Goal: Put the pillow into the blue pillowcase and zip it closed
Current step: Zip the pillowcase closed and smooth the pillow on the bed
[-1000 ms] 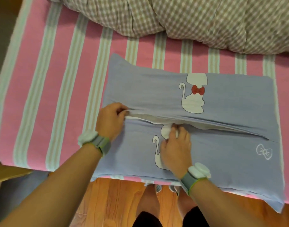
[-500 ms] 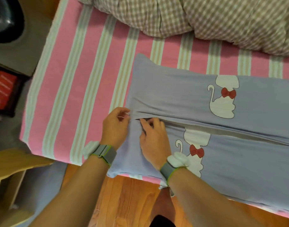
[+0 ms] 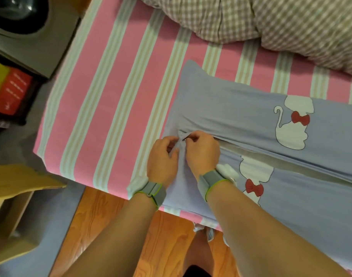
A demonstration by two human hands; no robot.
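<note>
The blue pillowcase [image 3: 231, 108], printed with white cats and red bows, lies across the pink striped bed with the pillow inside. Its long opening [image 3: 281, 159] runs from my hands off to the right and gapes, showing a pale strip of pillow. My left hand [image 3: 163, 158] pinches the pillowcase fabric at the left end of the opening. Right beside it, my right hand [image 3: 203, 151] is closed with its fingertips on the seam end, where the zipper pull seems to sit; the pull itself is mostly hidden.
A brown checked quilt [image 3: 251, 21] is bunched at the far side of the bed [image 3: 111, 96]. The wooden floor [image 3: 115, 226] lies below the bed's near edge. A grey unit with a dark bin [image 3: 21, 23] and a cardboard box [image 3: 13, 196] stand at the left.
My right hand slid left along the opening to meet my left hand at the seam's left end. The camera swung left, so the pillowcase now sits further right in view.
</note>
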